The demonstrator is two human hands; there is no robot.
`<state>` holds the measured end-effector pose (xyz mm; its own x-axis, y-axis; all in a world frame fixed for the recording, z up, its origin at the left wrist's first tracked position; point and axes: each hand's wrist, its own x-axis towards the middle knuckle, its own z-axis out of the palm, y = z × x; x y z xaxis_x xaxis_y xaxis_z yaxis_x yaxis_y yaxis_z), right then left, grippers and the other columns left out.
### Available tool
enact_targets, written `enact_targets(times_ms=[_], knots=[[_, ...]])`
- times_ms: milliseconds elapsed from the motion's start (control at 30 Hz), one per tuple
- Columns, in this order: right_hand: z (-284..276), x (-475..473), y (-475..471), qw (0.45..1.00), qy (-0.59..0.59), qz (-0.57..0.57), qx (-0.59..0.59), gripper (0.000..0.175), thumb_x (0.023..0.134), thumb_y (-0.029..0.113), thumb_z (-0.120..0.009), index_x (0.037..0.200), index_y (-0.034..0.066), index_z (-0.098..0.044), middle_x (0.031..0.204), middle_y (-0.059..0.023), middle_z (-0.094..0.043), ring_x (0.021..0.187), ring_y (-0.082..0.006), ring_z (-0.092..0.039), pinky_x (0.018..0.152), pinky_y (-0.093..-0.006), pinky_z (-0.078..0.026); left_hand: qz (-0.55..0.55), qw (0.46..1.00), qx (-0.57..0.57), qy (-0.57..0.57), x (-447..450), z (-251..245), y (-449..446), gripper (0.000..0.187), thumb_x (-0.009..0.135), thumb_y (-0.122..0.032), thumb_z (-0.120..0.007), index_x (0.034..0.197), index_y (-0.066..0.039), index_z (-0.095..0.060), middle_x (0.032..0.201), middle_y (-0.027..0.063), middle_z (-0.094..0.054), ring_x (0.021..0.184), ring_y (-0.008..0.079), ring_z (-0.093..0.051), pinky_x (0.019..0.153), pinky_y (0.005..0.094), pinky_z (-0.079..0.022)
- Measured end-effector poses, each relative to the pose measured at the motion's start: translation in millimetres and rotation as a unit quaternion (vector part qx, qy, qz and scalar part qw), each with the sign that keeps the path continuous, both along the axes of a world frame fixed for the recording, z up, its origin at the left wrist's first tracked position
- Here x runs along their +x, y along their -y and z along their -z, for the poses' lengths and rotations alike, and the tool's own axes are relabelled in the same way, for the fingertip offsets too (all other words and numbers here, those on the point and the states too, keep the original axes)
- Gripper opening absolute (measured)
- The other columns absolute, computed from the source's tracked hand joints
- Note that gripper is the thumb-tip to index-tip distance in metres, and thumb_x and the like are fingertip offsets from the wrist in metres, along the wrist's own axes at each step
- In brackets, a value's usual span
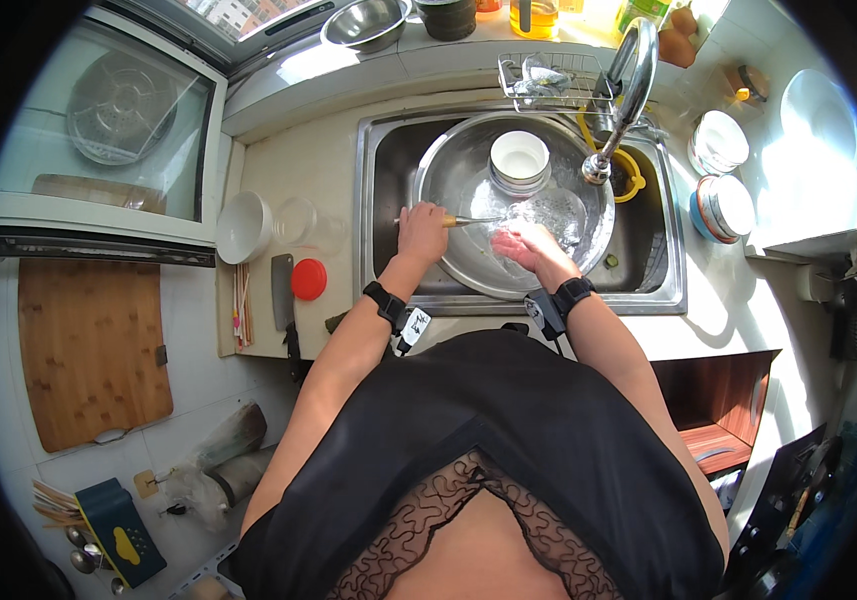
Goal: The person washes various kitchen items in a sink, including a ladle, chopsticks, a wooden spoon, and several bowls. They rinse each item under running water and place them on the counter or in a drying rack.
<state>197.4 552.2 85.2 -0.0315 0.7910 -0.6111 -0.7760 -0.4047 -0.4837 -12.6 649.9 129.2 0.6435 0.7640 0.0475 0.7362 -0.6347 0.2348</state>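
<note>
A large steel basin (pixel 443 166) sits across the double sink, with a stack of white bowls (pixel 520 156) inside it. My left hand (pixel 423 232) is closed around a utensil with a wooden handle (pixel 451 221); its metal shaft points right, over the basin. My right hand (pixel 524 247) is at the shaft's far end, low in the basin, its fingers partly lost in glare. Whether it grips anything is unclear. Beside it lies a clear, shiny round thing (pixel 559 214), wet or transparent. The chrome faucet (pixel 627 105) arches over the basin's right side.
A cleaver (pixel 283 292), a red lid (pixel 309 279) and a white bowl (pixel 244 227) lie on the left counter. Bowl stacks (pixel 721 208) stand right of the sink. A yellow strainer (pixel 632 176) is in the right sink compartment. Behind the sink is a wire rack (pixel 548 82).
</note>
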Motion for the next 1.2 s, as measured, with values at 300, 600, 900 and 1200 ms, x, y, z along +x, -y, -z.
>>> enact_targets(times_ms=[300, 600, 900, 1200], knots=[[-2, 36, -2, 0.803, 0.586, -0.001, -0.109, 0.022, 0.078, 0.011, -0.057, 0.095, -0.0024, -0.056, 0.085, -0.0125, -0.059, 0.079, -0.0206, -0.056, 0.067, -0.0319, -0.045, 0.153, 0.977, 0.067, -0.131, 19, 9, 12, 0.036, 0.083, -0.012, -0.047, 0.119, -0.01, -0.05, 0.124, 0.0117, -0.049, 0.121, 0.0268, -0.042, 0.102, 0.0528, -0.027], [-20, -16, -13, 0.992, -0.052, -0.026, 0.108, 0.03, 0.088, 0.014, -0.059, 0.108, -0.0073, -0.053, 0.105, -0.0173, -0.059, 0.092, -0.0271, -0.062, 0.08, -0.0369, -0.054, 0.124, 0.978, 0.104, -0.132, 1, 3, -2, 0.035, 0.084, -0.012, -0.048, 0.118, -0.008, -0.051, 0.113, 0.0107, -0.053, 0.115, 0.0265, -0.046, 0.101, 0.0513, -0.028], [17, 31, 9, 0.767, 0.591, 0.02, -0.25, 0.031, 0.077, 0.013, -0.055, 0.104, -0.0027, -0.058, 0.1, -0.0185, -0.061, 0.092, -0.0307, -0.06, 0.073, -0.0381, -0.05, 0.093, 0.982, 0.075, -0.146, -8, -4, 3, 0.042, 0.085, -0.009, -0.045, 0.127, -0.007, -0.043, 0.129, 0.0144, -0.046, 0.125, 0.03, -0.04, 0.104, 0.0531, -0.025], [-44, -5, -21, 0.981, 0.173, -0.089, 0.029, 0.032, 0.087, 0.018, -0.058, 0.114, 0.001, -0.054, 0.108, -0.0099, -0.059, 0.102, -0.0223, -0.057, 0.083, -0.0378, -0.049, 0.126, 0.979, 0.093, -0.128, 2, 9, 6, 0.045, 0.084, -0.01, -0.046, 0.129, -0.007, -0.043, 0.129, 0.0139, -0.046, 0.123, 0.0287, -0.041, 0.103, 0.0527, -0.027]])
